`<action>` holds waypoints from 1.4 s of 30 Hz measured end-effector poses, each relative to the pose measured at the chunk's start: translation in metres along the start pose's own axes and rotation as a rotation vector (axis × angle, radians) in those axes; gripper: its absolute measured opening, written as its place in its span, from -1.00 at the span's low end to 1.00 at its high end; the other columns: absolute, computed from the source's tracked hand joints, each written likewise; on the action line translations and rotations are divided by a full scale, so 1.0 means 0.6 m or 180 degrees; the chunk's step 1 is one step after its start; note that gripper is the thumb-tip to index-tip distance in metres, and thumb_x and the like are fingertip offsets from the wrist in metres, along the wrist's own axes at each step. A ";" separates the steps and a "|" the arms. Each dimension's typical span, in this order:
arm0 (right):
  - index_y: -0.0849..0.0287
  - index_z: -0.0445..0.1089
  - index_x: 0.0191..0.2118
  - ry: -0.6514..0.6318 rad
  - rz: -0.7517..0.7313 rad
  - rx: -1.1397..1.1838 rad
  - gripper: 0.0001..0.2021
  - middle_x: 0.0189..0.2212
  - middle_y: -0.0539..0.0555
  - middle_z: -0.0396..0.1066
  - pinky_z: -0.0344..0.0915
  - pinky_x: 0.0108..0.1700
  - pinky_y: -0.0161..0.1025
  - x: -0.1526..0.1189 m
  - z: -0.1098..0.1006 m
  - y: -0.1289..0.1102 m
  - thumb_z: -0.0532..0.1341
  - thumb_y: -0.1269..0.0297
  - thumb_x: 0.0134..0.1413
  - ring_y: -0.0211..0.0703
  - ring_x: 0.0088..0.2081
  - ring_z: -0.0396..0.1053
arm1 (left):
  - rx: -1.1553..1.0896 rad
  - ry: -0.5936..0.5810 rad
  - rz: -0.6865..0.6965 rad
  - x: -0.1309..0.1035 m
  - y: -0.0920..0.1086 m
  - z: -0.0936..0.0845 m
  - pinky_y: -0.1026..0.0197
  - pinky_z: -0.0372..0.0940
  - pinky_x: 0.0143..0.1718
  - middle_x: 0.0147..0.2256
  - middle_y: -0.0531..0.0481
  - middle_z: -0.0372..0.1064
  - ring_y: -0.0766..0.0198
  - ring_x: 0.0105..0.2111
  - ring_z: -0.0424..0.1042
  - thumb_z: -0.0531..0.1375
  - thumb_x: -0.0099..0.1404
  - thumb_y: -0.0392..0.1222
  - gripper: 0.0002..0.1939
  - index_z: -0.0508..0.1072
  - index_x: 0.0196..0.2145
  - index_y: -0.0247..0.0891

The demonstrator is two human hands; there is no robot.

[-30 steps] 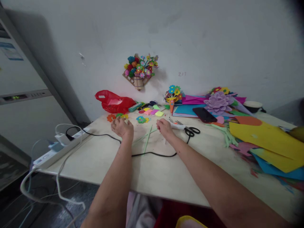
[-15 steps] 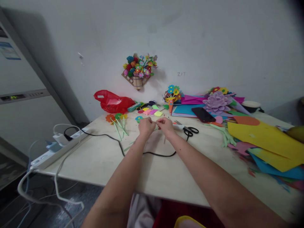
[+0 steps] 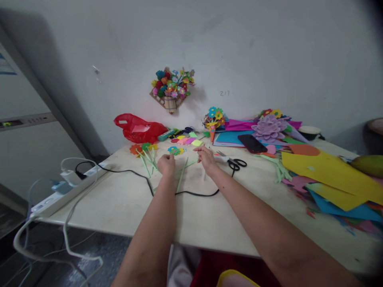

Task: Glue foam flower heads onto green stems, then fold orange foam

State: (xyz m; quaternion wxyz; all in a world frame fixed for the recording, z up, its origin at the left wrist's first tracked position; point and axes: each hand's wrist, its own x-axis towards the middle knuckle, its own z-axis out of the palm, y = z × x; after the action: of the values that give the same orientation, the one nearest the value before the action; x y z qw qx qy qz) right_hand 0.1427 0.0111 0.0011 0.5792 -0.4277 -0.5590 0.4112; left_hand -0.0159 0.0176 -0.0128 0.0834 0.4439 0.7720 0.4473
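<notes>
My left hand (image 3: 166,164) is closed over the table, its fingers curled; anything inside them is hidden. To its right my right hand (image 3: 207,160) has its fingers partly stretched and apart, with nothing visible between them. A pale green strip (image 3: 181,177) lies between the hands, and a second green strip (image 3: 191,163) runs to just beside my right fingertips. Just beyond the hands are small blue and yellow flower cutouts (image 3: 176,150). Black-handled scissors (image 3: 237,164) lie right of my right hand. Left of my left hand are several green stems (image 3: 148,161) with orange, green and yellow flowers (image 3: 145,147).
A black cord (image 3: 197,194) crosses the table from a power strip (image 3: 72,191) at the left edge. Behind stand a red plastic bag (image 3: 139,128), colored petals (image 3: 188,140) and a small flower bouquet (image 3: 214,121). At right are a phone (image 3: 252,143) and yellow sheets (image 3: 329,171).
My hands, which were together at the fingertips, have come apart. The left has moved left, uncovering the green strip between them. The view has turned slightly right.
</notes>
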 end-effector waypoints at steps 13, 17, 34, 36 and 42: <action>0.24 0.34 -0.11 -0.0323 -0.0090 0.0118 -0.63 -0.69 -0.16 0.04 0.07 -0.68 -0.41 0.005 0.006 0.012 0.04 0.38 -0.11 -0.42 -0.71 -0.01 | 0.1154 -0.1141 0.0330 -0.010 0.023 -0.018 0.23 0.19 -0.37 -0.33 -0.07 0.47 0.13 -0.28 0.40 0.16 -0.05 0.18 -0.63 0.48 -0.45 -0.17; 0.25 0.37 -0.14 -0.0457 0.0068 0.0031 -0.67 -0.74 -0.17 0.04 0.01 -0.71 -0.41 0.003 0.010 0.012 0.08 0.29 -0.06 -0.43 -0.75 -0.04 | 0.1484 -0.1380 0.0607 -0.010 0.025 -0.015 0.23 0.19 -0.33 -0.27 -0.09 0.46 0.11 -0.23 0.39 0.21 -0.12 0.15 -0.63 0.47 -0.43 -0.15; 0.22 0.43 -0.35 -0.0089 -0.0012 -0.0772 -0.75 -0.73 -0.10 0.19 0.13 -0.53 -0.36 0.017 0.010 0.036 0.07 0.22 -0.06 -0.34 -0.64 0.15 | 0.1397 -0.1120 0.0942 -0.035 0.046 -0.002 0.23 0.25 -0.31 -0.32 -0.17 0.47 0.11 -0.27 0.42 0.17 -0.07 -0.31 -0.82 0.51 -0.44 -0.23; 0.22 0.43 -0.36 -0.0065 -0.0013 -0.0804 -0.75 -0.72 -0.10 0.19 0.14 -0.52 -0.36 0.017 0.010 0.035 0.07 0.21 -0.06 -0.34 -0.64 0.15 | 0.1209 -0.1138 0.0927 -0.034 0.047 0.000 0.24 0.24 -0.30 -0.34 -0.16 0.47 0.12 -0.27 0.42 0.18 -0.08 -0.33 -0.83 0.51 -0.46 -0.25; 0.20 0.43 -0.38 0.0064 0.0031 -0.0885 -0.77 -0.71 -0.09 0.22 0.16 -0.49 -0.36 0.020 0.006 0.032 0.07 0.24 -0.05 -0.34 -0.63 0.17 | 0.0089 -0.1080 0.0289 -0.021 0.035 0.013 0.28 0.27 -0.39 -0.48 -0.06 0.46 0.19 -0.39 0.43 0.23 -0.08 -0.24 -0.85 0.50 -0.47 -0.28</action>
State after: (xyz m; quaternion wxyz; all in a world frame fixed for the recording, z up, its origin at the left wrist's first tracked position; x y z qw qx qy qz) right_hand 0.1393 0.0286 -0.0138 0.5180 -0.5107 -0.6026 0.3283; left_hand 0.0082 0.0171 -0.0045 0.1860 0.5486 0.7321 0.3584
